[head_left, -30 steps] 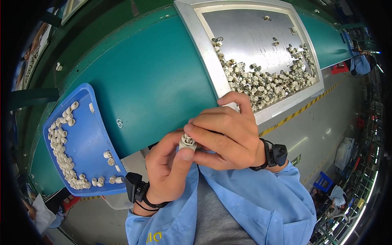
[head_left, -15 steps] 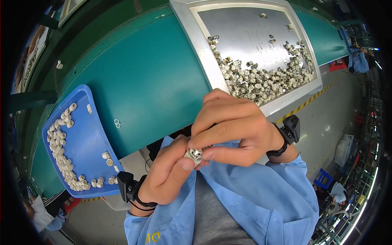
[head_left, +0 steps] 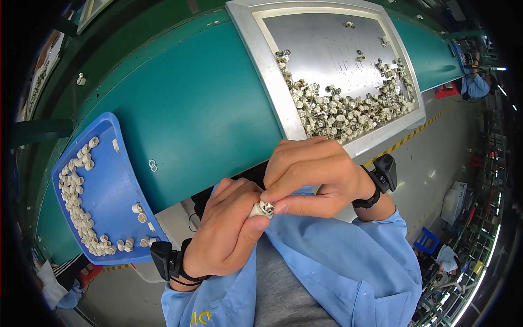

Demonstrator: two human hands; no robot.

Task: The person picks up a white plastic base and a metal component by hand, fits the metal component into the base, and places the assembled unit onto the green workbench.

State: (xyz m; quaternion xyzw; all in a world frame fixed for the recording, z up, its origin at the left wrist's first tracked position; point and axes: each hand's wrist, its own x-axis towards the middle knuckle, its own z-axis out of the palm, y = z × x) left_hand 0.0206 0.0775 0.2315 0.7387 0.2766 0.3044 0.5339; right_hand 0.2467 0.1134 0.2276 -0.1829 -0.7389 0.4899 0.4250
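Observation:
My left hand (head_left: 226, 231) grips a small white cylindrical part (head_left: 260, 209) close to my chest. My right hand (head_left: 310, 174) pinches the metal end of that same part from above with thumb and fingers. Both wrists wear black bands. A metal tray (head_left: 261, 60) at the upper right of the green table holds a heap of several similar small parts (head_left: 343, 111). A blue plastic tray (head_left: 111, 191) at my left holds several white cylindrical parts (head_left: 73, 191) along its left rim.
The green table (head_left: 190, 109) lies between the two trays, with a small ring-shaped piece (head_left: 153, 164) near its front edge. A person in blue (head_left: 475, 82) sits far right. A blue stool (head_left: 425, 240) and grey floor lie below.
Both hands have drawn down from the table edge toward my chest, still holding the small part between them. The trays have not moved.

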